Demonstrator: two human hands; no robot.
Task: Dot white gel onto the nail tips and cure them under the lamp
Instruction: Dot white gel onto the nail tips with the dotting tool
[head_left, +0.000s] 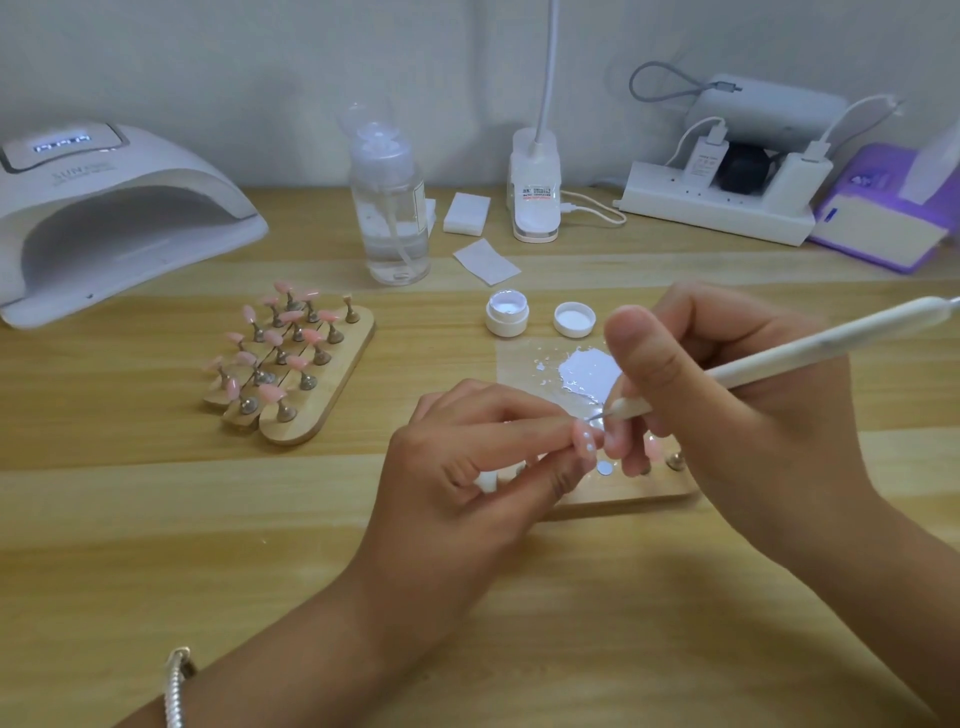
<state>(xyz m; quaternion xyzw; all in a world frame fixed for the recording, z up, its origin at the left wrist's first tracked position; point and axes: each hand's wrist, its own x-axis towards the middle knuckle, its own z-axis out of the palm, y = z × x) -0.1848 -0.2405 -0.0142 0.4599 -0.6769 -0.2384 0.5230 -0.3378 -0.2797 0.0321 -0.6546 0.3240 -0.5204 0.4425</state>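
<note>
The left hand (467, 467) pinches a pink nail tip (586, 437) between thumb and fingers, just on the near side of the puddle of white gel (587, 370). Small white dots show on the nail tip. The right hand (727, 395) grips a white dotting pen (831, 343) the way one holds a pencil. The pen's fine point sits at the nail tip's far edge, between it and the puddle; I cannot tell whether it touches.

A wooden stand (623, 496) lies just nearer than the puddle, partly hidden under both hands. Just beyond the puddle stand an open gel jar (507, 312) and its lid (574, 319), side by side. Well to the left of the puddle, more wooden strips (311, 410) carry rows of pink nail tips (291, 364). The curing lamp (114, 218) stands farther left and back from the puddle, its display lit.
</note>
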